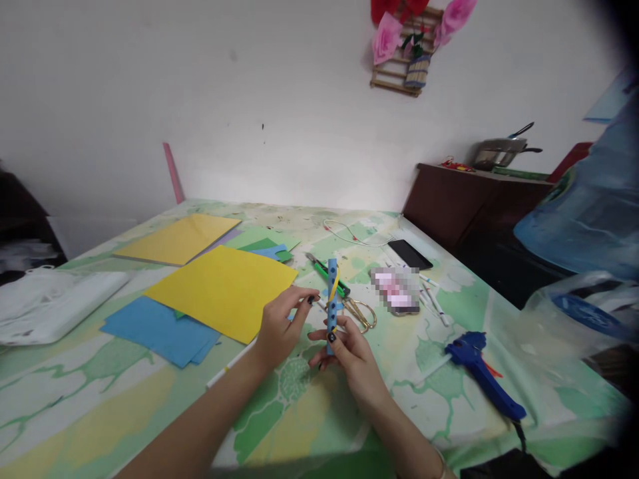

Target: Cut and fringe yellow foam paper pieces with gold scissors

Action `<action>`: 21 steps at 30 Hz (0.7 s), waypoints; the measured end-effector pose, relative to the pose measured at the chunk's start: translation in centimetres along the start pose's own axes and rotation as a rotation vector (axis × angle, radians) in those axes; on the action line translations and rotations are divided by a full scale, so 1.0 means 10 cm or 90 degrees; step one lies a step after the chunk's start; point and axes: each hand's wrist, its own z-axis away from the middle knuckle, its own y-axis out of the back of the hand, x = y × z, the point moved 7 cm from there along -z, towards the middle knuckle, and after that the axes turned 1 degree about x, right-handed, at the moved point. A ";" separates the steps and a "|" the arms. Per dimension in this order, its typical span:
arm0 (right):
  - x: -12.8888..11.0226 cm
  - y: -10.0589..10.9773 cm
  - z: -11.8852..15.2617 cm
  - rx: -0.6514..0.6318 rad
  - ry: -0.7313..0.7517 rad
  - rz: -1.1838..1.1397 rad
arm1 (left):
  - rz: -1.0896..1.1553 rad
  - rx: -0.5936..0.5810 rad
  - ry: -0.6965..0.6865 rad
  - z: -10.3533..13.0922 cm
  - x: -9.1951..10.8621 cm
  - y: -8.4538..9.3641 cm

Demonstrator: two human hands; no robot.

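Note:
Near the middle of the head view, my right hand [357, 359] grips the lower end of a narrow blue paper strip [332, 309], which stands upright. Dark spots run along the strip, and a thin yellow band [336, 285] crosses it at a slant. To the left of it is my left hand [287, 322], thumb and forefinger pinched together. Whatever sits between those fingertips, if anything, is too small to make out. Just behind the strip lie a green utility knife [322, 267] and gold-handled scissors [367, 316].
Yellow sheets [224, 286] and blue sheets [157, 330] lie at the left, with a white bag [60, 303] beyond. Rightward are a lit phone [394, 290], a dark phone [410, 254], several white pens [435, 303] and a blue glue gun [484, 376] with its cord.

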 end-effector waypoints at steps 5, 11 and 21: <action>0.03 0.00 0.01 0.005 -0.001 -0.006 | -0.006 0.011 0.043 -0.01 -0.04 0.01; 0.02 0.00 0.02 0.004 -0.002 -0.010 | -0.039 0.000 0.062 0.00 -0.04 0.01; 0.02 -0.01 0.01 0.007 -0.006 -0.016 | -0.123 -0.030 0.064 -0.02 -0.02 -0.01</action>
